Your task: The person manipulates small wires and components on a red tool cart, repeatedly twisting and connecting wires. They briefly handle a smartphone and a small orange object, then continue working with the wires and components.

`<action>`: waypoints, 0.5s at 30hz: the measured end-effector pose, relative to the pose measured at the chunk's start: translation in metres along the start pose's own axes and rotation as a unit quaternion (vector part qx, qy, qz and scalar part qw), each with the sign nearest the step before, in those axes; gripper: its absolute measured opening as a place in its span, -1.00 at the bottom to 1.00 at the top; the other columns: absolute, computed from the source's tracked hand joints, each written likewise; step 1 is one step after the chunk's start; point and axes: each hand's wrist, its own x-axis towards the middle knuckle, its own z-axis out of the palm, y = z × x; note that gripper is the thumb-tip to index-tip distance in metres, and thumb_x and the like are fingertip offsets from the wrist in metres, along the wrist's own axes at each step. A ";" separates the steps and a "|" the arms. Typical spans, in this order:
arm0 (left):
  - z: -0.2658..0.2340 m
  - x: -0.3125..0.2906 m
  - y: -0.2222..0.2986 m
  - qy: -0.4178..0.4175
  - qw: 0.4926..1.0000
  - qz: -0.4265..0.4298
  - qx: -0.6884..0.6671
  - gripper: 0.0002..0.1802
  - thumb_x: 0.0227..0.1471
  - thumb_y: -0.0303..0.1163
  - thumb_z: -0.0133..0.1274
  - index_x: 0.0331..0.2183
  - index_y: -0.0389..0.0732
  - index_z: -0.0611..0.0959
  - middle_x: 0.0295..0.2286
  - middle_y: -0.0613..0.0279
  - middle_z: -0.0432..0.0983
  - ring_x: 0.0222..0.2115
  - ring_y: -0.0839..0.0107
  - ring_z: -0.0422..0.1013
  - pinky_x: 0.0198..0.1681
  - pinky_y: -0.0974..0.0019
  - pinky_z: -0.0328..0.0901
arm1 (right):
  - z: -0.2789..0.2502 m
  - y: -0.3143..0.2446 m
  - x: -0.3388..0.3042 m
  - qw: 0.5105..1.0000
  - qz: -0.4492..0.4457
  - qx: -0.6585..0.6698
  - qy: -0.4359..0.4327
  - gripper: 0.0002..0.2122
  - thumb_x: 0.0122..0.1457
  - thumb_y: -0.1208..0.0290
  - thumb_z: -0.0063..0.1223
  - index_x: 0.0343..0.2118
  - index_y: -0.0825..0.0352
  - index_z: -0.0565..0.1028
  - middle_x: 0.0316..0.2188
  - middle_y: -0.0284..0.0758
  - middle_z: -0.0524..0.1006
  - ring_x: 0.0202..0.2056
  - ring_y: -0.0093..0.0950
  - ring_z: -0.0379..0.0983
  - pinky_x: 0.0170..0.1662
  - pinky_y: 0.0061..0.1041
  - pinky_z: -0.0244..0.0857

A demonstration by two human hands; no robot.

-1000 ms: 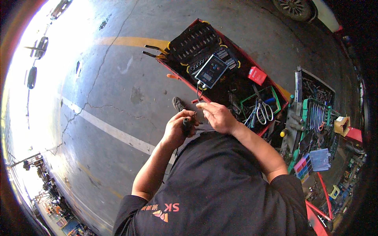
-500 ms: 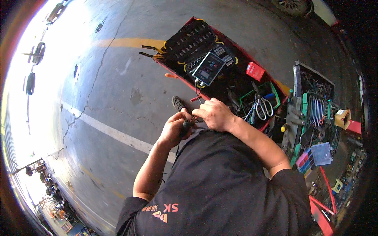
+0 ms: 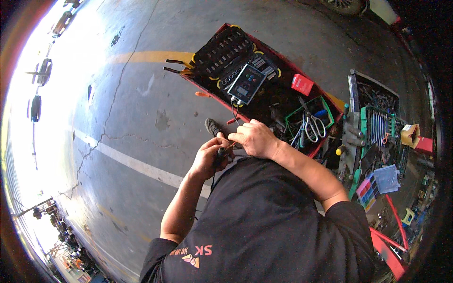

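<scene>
In front of my torso my left hand [image 3: 205, 159] is closed round a small dark cylindrical piece [image 3: 221, 153], partly hidden by the fingers. A dark cable runs down beside the shirt below it. My right hand [image 3: 258, 138] meets the left one, its thumb and forefinger pinching thin reddish wires [image 3: 232, 145] at the top of that piece. The wires' ends are too small to make out. Just beyond the hands, a control box [image 3: 247, 85] with a dark panel and buttons lies in a red tool tray, and cables [image 3: 235, 112] hang from it toward my right hand.
The red tray [image 3: 207, 90] also holds an open socket set [image 3: 224, 49], a red box [image 3: 302, 85], a green basket [image 3: 330, 104] and scissors [image 3: 314, 128]. Farther right stand a green wrench case [image 3: 364, 127] and a coloured parts organiser [image 3: 367, 192]. A shoe [image 3: 213, 126] shows beyond my left hand.
The view has shifted slightly, so the tray sits a little farther left. Both hands keep their hold, with only small finger movement at the wires.
</scene>
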 end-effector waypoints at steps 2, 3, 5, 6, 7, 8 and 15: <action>0.001 -0.001 0.001 -0.005 1.000 -0.002 0.005 -0.86 0.05 -0.39 -0.12 -0.39 -0.25 0.47 -0.49 0.11 0.47 -0.64 0.44 0.34 -0.62 0.43 0.23 | -0.001 -0.001 0.000 1.000 0.008 0.006 0.001 -0.89 0.03 0.39 -0.08 -0.38 0.17 0.47 -0.54 -0.34 0.48 -0.41 -0.31 0.48 -0.27 -0.30 0.29; 0.001 -0.001 0.002 0.001 1.000 -0.002 0.010 -0.87 0.05 -0.40 -0.12 -0.39 -0.24 0.47 -0.49 0.12 0.47 -0.65 0.44 0.34 -0.63 0.43 0.23 | -0.002 -0.002 0.000 1.000 0.012 0.003 -0.003 -0.89 0.03 0.39 -0.08 -0.38 0.17 0.47 -0.53 -0.33 0.48 -0.41 -0.31 0.49 -0.27 -0.30 0.29; 0.004 -0.002 0.002 0.011 1.000 -0.003 0.018 -0.87 0.05 -0.40 -0.13 -0.39 -0.24 0.47 -0.50 0.13 0.47 -0.66 0.44 0.34 -0.65 0.43 0.22 | -0.002 -0.002 0.000 1.000 0.014 -0.004 -0.010 -0.89 0.03 0.39 -0.08 -0.38 0.18 0.47 -0.53 -0.33 0.49 -0.41 -0.31 0.49 -0.28 -0.30 0.30; 0.004 -0.002 0.003 0.007 1.000 -0.005 0.006 -0.87 0.06 -0.40 -0.12 -0.39 -0.24 0.47 -0.51 0.13 0.47 -0.67 0.44 0.34 -0.66 0.43 0.22 | -0.001 -0.002 -0.001 1.000 0.013 -0.010 -0.013 -0.89 0.03 0.39 -0.08 -0.38 0.18 0.47 -0.53 -0.33 0.49 -0.41 -0.32 0.49 -0.28 -0.31 0.30; 0.005 -0.003 0.004 0.002 1.000 -0.007 -0.006 -0.87 0.06 -0.39 -0.11 -0.39 -0.24 0.47 -0.52 0.13 0.46 -0.67 0.43 0.34 -0.66 0.43 0.21 | -0.001 -0.003 -0.002 1.000 0.011 -0.015 -0.015 -0.89 0.04 0.39 -0.08 -0.38 0.18 0.47 -0.53 -0.33 0.49 -0.41 -0.32 0.49 -0.28 -0.31 0.30; 0.005 -0.003 0.004 -0.003 1.000 -0.009 -0.018 -0.88 0.06 -0.39 -0.10 -0.40 -0.24 0.47 -0.52 0.13 0.46 -0.68 0.43 0.33 -0.67 0.43 0.21 | -0.001 -0.003 -0.002 1.000 0.014 -0.020 -0.019 -0.89 0.04 0.39 -0.09 -0.38 0.18 0.47 -0.53 -0.32 0.49 -0.41 -0.32 0.49 -0.27 -0.31 0.30; -0.002 0.000 -0.003 -0.048 0.991 -0.034 -0.120 -0.84 0.07 -0.36 -0.01 -0.32 -0.24 0.45 -0.45 0.09 0.47 -0.64 0.37 0.39 -0.64 0.38 0.28 | -0.002 -0.006 -0.001 0.999 0.039 -0.011 -0.021 -0.87 0.08 0.41 -0.11 -0.33 0.21 0.47 -0.53 -0.29 0.53 -0.42 -0.29 0.52 -0.29 -0.29 0.33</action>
